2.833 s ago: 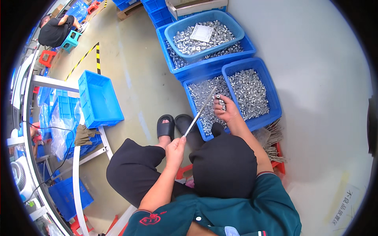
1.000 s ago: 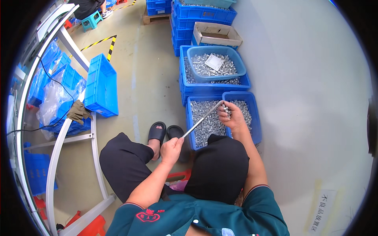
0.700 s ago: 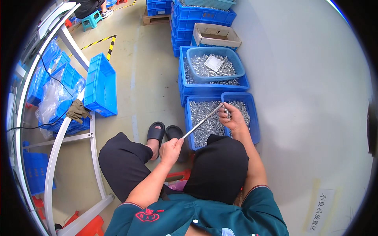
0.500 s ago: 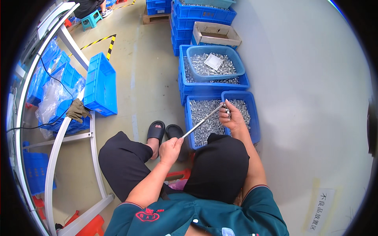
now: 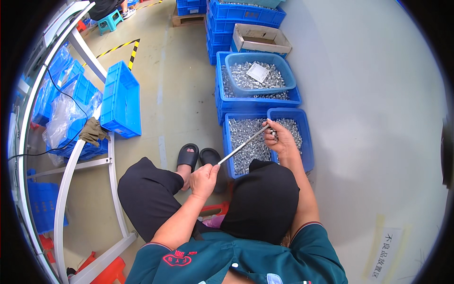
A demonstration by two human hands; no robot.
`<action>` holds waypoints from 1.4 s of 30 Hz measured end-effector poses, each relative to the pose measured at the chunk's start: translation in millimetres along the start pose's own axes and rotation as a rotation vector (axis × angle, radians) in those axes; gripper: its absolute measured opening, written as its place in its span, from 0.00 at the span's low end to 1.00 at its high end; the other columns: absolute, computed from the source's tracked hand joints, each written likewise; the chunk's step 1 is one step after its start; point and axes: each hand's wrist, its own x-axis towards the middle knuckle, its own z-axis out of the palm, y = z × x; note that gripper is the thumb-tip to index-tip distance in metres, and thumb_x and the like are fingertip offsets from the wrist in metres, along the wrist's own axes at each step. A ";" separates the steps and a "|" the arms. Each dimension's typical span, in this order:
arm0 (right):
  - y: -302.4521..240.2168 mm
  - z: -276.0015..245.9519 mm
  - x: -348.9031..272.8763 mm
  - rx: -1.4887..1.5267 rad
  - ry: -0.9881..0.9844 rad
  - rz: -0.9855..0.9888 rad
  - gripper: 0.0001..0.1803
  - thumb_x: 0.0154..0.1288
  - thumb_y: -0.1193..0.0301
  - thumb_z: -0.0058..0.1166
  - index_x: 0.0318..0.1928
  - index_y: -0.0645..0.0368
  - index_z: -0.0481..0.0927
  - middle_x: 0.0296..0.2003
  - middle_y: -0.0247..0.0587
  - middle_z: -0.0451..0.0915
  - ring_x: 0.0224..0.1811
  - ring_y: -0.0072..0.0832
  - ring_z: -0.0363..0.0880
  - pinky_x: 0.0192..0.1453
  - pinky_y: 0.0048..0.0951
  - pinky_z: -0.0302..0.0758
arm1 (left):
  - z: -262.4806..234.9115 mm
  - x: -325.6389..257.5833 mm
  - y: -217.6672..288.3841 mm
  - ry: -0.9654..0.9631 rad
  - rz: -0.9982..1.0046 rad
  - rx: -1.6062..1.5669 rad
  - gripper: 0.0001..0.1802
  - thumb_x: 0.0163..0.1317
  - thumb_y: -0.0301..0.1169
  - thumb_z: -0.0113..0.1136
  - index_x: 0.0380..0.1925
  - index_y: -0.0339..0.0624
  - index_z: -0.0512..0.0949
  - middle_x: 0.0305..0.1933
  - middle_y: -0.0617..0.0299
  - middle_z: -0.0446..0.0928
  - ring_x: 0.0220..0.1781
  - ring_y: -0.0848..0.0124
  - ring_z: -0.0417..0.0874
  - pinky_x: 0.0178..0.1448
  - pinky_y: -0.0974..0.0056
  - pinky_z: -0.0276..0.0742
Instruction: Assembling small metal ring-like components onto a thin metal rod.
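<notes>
Bare, pale floor (image 5: 184, 90) runs alongside the seated person, with a plain light wall (image 5: 369, 128) on the right. A white metal frame (image 5: 61, 203) and a tipped blue crate (image 5: 122, 102) stand on the left.

Between the knees and the wall are a blue bin (image 5: 227, 146) and, overlapping its right part, a blue basket (image 5: 308, 142), both filled with small metal parts. Beyond them, a lighter basket (image 5: 265, 93) of similar parts sits in a larger crate (image 5: 257, 103), with a white card (image 5: 257, 72) lying on the contents.

Left hand (image 5: 204, 181): fist closed around the near end of a thin rod (image 5: 241, 147). Right hand (image 5: 283, 139): fingers curled over a few small metal pieces (image 5: 274, 134), with the fingertips at the rod's far end. The rod slants up to the right, above the bin. Whether any piece sits on its tip is too small to tell.

Assessment: the left fist should keep the rod steady and the tip slightly raised, so the right hand can do the fine work. Spare pieces are best kept against the palm, leaving thumb and forefinger free. Staying over the bin would catch any dropped piece.
</notes>
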 end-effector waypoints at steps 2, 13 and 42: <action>2.1 1.3 -1.1 0.073 -0.001 0.005 0.12 0.63 0.65 0.52 0.35 0.62 0.73 0.20 0.31 0.66 0.14 0.14 0.59 0.13 0.13 0.50 | 0.5 -0.2 0.1 0.004 0.005 0.009 0.22 0.60 0.45 0.53 0.15 0.41 0.67 0.18 0.54 0.71 0.22 0.53 0.74 0.24 0.53 0.65; 0.2 15.3 -10.3 -0.249 0.084 -0.193 0.12 0.63 0.66 0.52 0.36 0.64 0.74 0.20 0.31 0.66 0.15 0.14 0.59 0.14 0.14 0.51 | 1.8 3.0 0.3 -0.267 -0.267 -0.223 0.24 0.61 0.47 0.52 0.15 0.37 0.69 0.15 0.49 0.68 0.19 0.54 0.71 0.25 0.53 0.63; 12.2 -4.4 0.8 0.302 -0.140 -0.025 0.07 0.64 0.69 0.48 0.38 0.59 0.75 0.20 0.31 0.69 0.15 0.17 0.60 0.12 0.16 0.55 | -0.2 0.7 -6.5 -0.245 -0.293 -0.245 0.25 0.61 0.48 0.49 0.16 0.38 0.69 0.14 0.50 0.67 0.19 0.53 0.71 0.25 0.53 0.61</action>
